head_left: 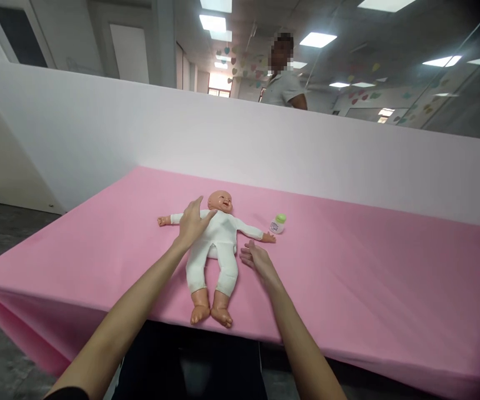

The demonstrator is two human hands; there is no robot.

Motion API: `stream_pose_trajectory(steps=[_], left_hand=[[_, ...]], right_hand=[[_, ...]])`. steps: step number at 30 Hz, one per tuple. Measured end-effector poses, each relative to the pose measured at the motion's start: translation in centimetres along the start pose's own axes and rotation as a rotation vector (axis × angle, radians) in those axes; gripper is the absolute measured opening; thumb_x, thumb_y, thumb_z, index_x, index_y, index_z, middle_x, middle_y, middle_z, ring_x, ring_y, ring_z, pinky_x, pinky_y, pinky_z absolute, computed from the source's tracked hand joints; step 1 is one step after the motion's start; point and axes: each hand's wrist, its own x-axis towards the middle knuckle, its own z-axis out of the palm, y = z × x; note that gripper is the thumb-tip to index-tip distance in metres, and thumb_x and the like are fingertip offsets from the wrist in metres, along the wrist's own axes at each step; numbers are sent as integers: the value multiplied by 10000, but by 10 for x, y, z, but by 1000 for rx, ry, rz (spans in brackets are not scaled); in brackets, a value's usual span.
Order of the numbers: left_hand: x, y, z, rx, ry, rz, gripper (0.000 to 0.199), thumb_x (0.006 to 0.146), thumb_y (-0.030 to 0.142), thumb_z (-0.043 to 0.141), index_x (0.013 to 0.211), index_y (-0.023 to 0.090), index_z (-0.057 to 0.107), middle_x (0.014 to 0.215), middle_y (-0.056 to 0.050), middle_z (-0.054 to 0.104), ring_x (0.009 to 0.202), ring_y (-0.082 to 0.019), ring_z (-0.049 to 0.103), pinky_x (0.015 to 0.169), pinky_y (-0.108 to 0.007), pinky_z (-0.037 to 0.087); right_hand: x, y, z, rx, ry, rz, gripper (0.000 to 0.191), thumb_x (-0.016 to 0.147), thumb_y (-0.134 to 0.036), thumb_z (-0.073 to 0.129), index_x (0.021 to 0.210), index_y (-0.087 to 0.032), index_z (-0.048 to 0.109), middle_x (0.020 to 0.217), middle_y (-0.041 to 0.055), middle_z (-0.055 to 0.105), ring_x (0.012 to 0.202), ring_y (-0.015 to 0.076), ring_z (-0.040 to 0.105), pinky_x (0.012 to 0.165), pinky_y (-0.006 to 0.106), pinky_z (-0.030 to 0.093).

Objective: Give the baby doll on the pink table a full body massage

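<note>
A baby doll (219, 229) with a white cloth body lies on its back, its head toward the wall and its bare feet near the table's front edge. My left hand (194, 221) is over the doll's shoulder and upper chest on the left side, thumb and fingers apart, holding nothing. Beside the doll's hip on the right, my right hand (258, 260) is open above the cloth with its fingers spread. A small clear bottle (278, 224) with a green cap stands just past the doll's outstretched hand.
Pink cloth (348, 278) covers the table. A low white wall (265, 144) runs along its back edge, and a person (284, 89) is beyond it. A door (2, 150) is at the far left.
</note>
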Motion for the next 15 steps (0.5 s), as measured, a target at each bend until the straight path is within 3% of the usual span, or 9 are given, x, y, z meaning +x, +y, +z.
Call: stream_pose_trajectory(steps=[2, 7, 11, 15], left_hand=[[27, -2, 24, -11, 9, 34, 773, 967, 627, 560, 1580, 185, 399, 1588, -181, 461, 1477, -352, 414, 1180, -473, 356], [70, -18, 65, -37, -133, -121, 984, 894, 784, 527, 1653, 216, 265, 1655, -194, 358, 1481, -409, 399, 1161, -514, 361], [85, -32, 84, -77, -218, -193, 1054, 864, 830, 511, 1674, 228, 206, 1672, -165, 344, 1485, -392, 402, 1175, -498, 345], [93, -42, 97, -57, -252, -165, 985, 852, 795, 580, 1644, 275, 311, 1653, -135, 393, 1484, -374, 412, 1188, -474, 327]], right_hand=[[24, -4, 12, 131, -79, 100, 445, 967, -585, 643, 1000, -143, 689, 1013, 145, 774, 946, 221, 764, 890, 319, 616], [55, -6, 36, 335, -148, 207, 434, 1074, -493, 487, 1150, -113, 681, 1071, 166, 781, 991, 210, 766, 904, 309, 616], [69, -5, 49, 473, -96, 178, 319, 1077, -381, 518, 1146, -126, 696, 1074, 122, 789, 999, 181, 760, 946, 277, 596], [82, -2, 62, 482, -99, 85, 283, 1037, -366, 582, 1151, -141, 709, 1125, 110, 783, 1043, 190, 747, 968, 269, 578]])
